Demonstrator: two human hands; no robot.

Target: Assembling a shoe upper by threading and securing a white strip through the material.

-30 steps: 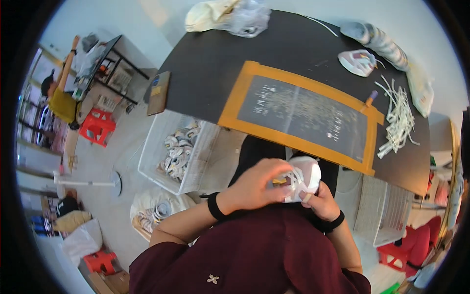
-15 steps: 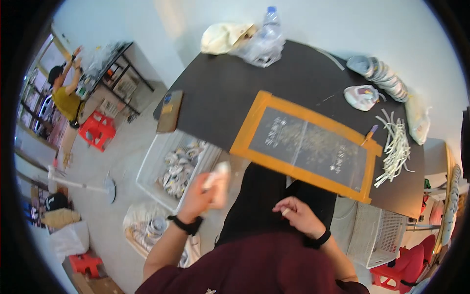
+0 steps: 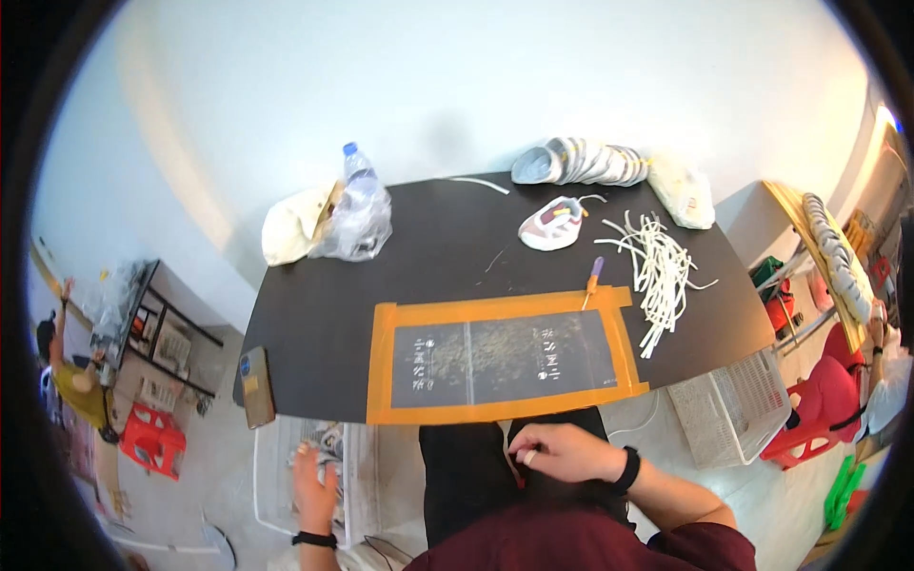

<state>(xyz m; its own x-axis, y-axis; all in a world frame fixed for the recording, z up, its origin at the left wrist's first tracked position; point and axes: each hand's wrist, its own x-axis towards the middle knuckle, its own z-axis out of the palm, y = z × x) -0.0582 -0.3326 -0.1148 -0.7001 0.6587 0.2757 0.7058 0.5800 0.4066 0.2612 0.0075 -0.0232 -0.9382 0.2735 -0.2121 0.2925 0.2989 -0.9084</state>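
My left hand (image 3: 316, 487) is at the lower left, over a white plastic bin (image 3: 362, 466) with grey and white shoe pieces (image 3: 328, 440) in it. Its fingers are stretched out and nothing shows in them. My right hand (image 3: 569, 453) rests above my dark trousers, just off the table's front edge, fingers curled in and a pale band on one finger. In front of both hands lies a dark grey mat (image 3: 500, 357) framed with orange tape (image 3: 381, 362). A purple-handled tool (image 3: 595, 271) touches its far right corner.
The dark table (image 3: 438, 247) holds a small shoe (image 3: 552, 225), white laces (image 3: 662, 276), nested shoe uppers (image 3: 586, 162), a bagged bottle (image 3: 357, 209), a cream cloth item (image 3: 290, 228) and a phone (image 3: 256, 385). A white basket (image 3: 728, 409) stands right; other people work at both sides.
My view has turned right. My left hand has moved down over the bin, and the pale pinkish piece it held no longer shows. My right hand's fingers have curled further in.
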